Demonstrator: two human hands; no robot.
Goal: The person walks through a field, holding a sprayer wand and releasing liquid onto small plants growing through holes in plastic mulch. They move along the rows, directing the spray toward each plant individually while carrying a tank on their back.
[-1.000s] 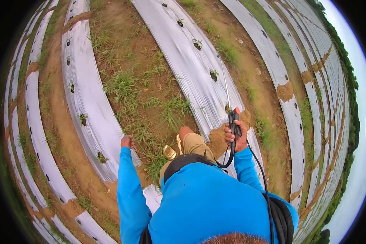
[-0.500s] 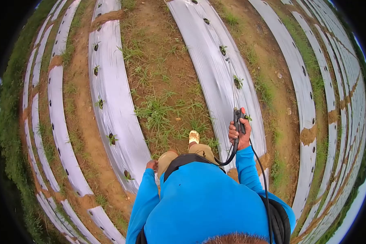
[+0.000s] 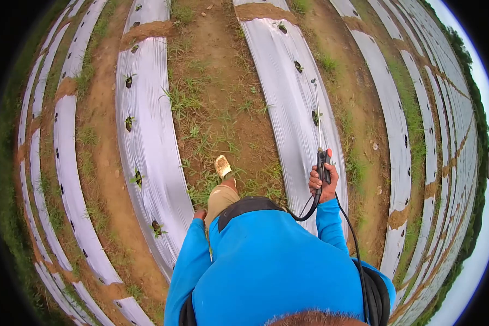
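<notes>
My right hand (image 3: 324, 183) is wrapped round the black handle of a spray wand (image 3: 321, 163), which has a red piece on top. Its thin metal lance reaches forward over a raised bed covered in silvery plastic mulch (image 3: 274, 65), with the nozzle (image 3: 313, 81) between two planting holes. A small seedling (image 3: 316, 117) in a hole lies right beside the lance. From the handle a black hose (image 3: 304, 217) loops back toward my waist. My left hand (image 3: 200, 213) hangs low beside my thigh, near the left bed's edge; its fingers are too small to make out.
Another mulched bed (image 3: 146, 92) with several seedlings runs along my left. Between the beds, my shod foot (image 3: 222, 166) is on a soil path (image 3: 223, 65) with grass tufts (image 3: 185, 106). More covered rows (image 3: 383, 92) stretch away on both sides. A black strap (image 3: 376, 296) crosses my shoulder.
I have moved forward along the path, and the beds have slid toward me. A foot shows further left and forward. The spray wand now points more nearly straight ahead, still in my right hand.
</notes>
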